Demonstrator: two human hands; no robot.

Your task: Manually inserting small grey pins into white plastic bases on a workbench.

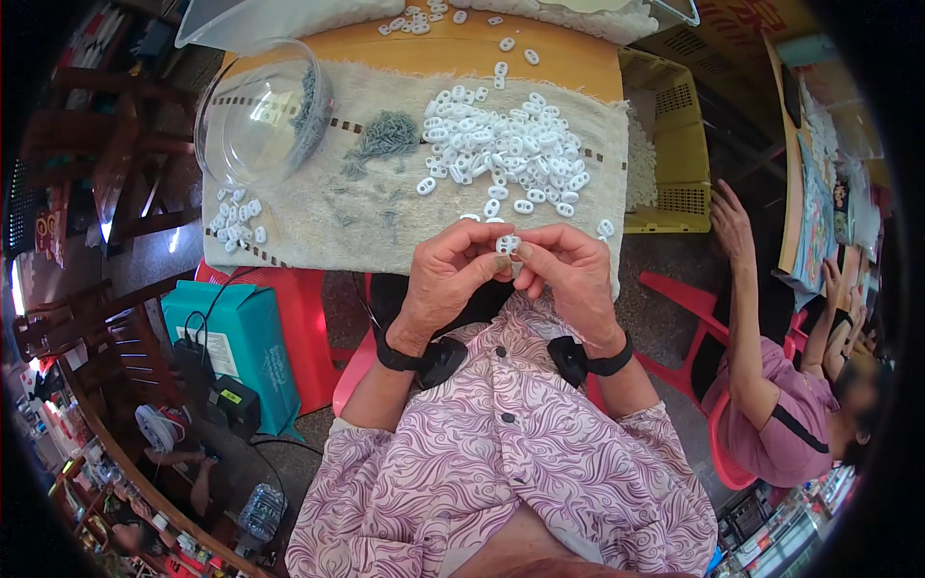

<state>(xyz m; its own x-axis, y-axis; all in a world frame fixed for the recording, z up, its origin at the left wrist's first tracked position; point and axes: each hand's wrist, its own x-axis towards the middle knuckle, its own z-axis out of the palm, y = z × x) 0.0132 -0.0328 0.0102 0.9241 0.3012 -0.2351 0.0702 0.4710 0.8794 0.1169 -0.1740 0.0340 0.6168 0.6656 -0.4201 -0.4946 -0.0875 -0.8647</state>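
Two hands (451,265) (575,270) pinch one white piece (507,245), perhaps two; one clear tub (249,130) stands left

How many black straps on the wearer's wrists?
2: a black band-shaped strap at the wrist of the left hand, a second black band-shaped strap at that of the right hand. Both wrists show; none seems hidden.

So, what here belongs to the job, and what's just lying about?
Likely belongs:
small white plastic piece between left hand and right hand
white oval pieces
slim grey pieces
clear round tub

Likely lying about:
teal rectangular package
clear plastic bottle
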